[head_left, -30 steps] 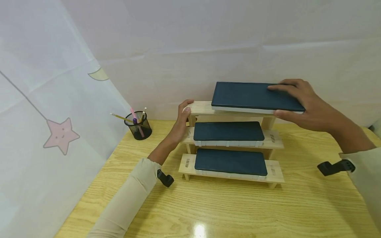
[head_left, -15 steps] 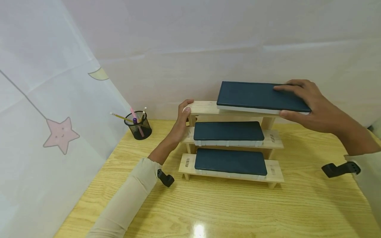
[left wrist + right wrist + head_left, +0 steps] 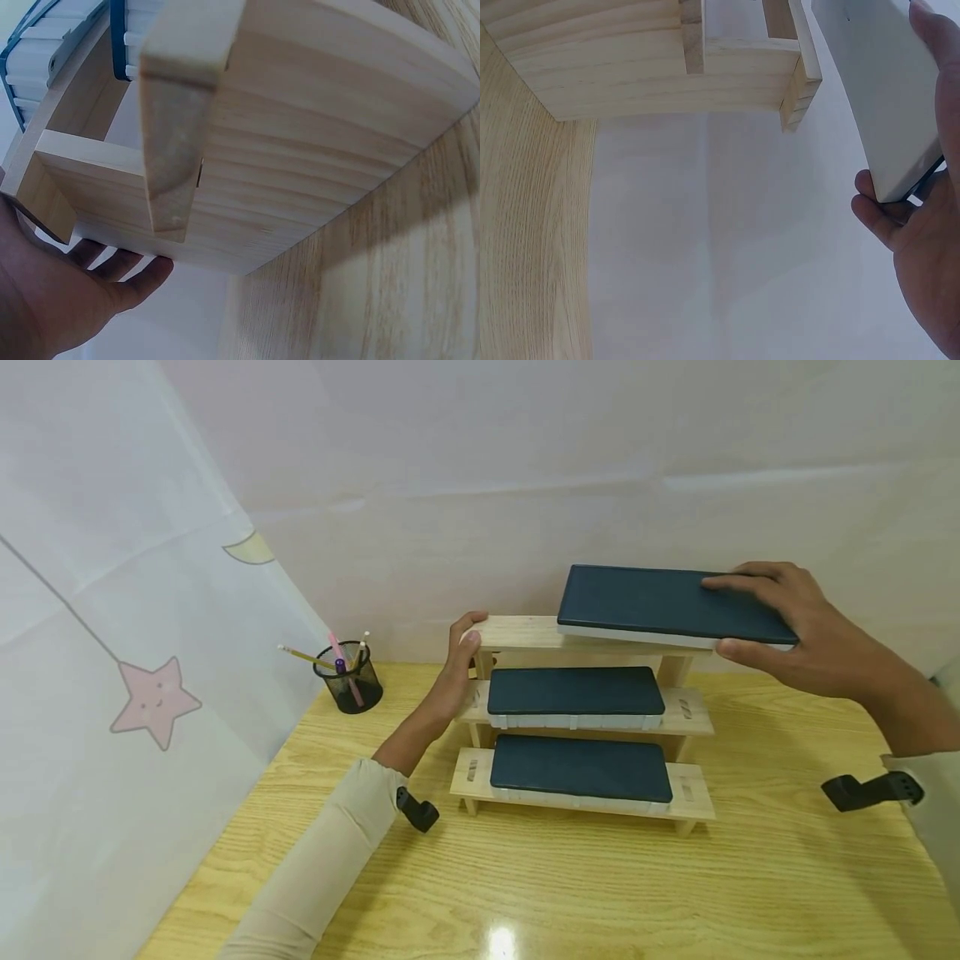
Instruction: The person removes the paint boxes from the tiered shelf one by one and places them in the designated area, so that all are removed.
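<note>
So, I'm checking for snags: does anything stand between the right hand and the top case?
Nothing visible does: the right hand grips the top case directly by its right end. The left hand is apart from it, holding the rack at its upper left end.

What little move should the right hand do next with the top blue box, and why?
I think the right hand should gently draw the top blue box a bit farther right, off the wooden shelf. The box already juts past the shelf's right end and has been shifting right, while the left hand grips the shelf's left end.
</note>
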The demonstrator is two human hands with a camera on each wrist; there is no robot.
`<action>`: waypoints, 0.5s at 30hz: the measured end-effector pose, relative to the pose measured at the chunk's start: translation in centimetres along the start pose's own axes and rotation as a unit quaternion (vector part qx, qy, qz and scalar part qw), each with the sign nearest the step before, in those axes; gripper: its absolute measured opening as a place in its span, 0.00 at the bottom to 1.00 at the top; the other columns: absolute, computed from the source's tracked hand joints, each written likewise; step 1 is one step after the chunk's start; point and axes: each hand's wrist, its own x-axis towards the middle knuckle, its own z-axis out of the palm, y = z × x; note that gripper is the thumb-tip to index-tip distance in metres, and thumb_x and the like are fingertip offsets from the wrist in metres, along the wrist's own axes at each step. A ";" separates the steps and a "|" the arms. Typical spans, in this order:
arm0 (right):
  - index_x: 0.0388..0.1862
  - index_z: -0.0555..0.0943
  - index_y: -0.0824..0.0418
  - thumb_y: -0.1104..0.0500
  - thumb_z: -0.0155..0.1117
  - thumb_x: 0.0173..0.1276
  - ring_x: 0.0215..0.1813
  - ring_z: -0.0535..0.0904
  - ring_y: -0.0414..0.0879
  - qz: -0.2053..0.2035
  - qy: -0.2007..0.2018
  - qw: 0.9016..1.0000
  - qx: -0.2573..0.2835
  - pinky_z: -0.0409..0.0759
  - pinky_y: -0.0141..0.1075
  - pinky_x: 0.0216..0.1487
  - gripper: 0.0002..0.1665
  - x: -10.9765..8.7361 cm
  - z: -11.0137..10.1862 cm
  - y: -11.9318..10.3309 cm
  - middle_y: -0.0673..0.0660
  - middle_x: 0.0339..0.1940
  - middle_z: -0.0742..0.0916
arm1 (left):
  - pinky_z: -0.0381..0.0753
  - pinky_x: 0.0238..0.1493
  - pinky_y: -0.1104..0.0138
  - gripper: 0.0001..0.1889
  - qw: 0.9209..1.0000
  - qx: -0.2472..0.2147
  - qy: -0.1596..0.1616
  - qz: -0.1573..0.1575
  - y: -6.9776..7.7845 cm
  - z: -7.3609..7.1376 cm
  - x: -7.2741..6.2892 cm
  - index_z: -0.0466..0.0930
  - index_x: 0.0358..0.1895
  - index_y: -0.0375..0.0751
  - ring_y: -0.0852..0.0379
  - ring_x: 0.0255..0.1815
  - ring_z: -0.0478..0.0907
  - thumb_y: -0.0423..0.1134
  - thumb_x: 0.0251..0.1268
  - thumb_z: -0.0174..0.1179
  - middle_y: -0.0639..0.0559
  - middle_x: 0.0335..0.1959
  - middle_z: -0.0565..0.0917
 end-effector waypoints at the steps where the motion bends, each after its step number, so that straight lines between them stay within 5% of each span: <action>1: 0.80 0.61 0.41 0.57 0.70 0.69 0.80 0.42 0.60 0.000 0.001 1.000 -0.001 0.41 0.76 0.64 0.45 0.0 0.0 0.0 0.57 0.81 0.53 | 0.41 0.73 0.40 0.25 1.000 0.000 0.001 0.002 -0.5 0.0 0.2 0.46 0.78 0.45 0.48 0.80 0.39 0.44 0.84 0.25 0.48 0.80 0.42; 6: 0.80 0.62 0.42 0.58 0.70 0.68 0.80 0.41 0.61 0.001 0.006 1.000 -0.001 0.39 0.76 0.65 0.45 -0.3 -0.2 0.1 0.59 0.80 0.54 | 0.42 0.73 0.39 0.25 1.000 0.003 0.009 0.008 -2.2 0.0 0.6 0.47 0.78 0.53 0.51 0.80 0.39 0.48 0.84 0.25 0.54 0.80 0.42; 15: 0.80 0.62 0.44 0.59 0.69 0.68 0.80 0.41 0.61 0.006 0.012 1.000 -0.006 0.38 0.76 0.64 0.44 -1.0 -0.5 0.5 0.61 0.80 0.55 | 0.43 0.73 0.40 0.24 1.000 0.011 0.012 0.005 -2.3 -0.1 0.5 0.49 0.77 0.59 0.56 0.80 0.41 0.54 0.84 0.26 0.61 0.79 0.44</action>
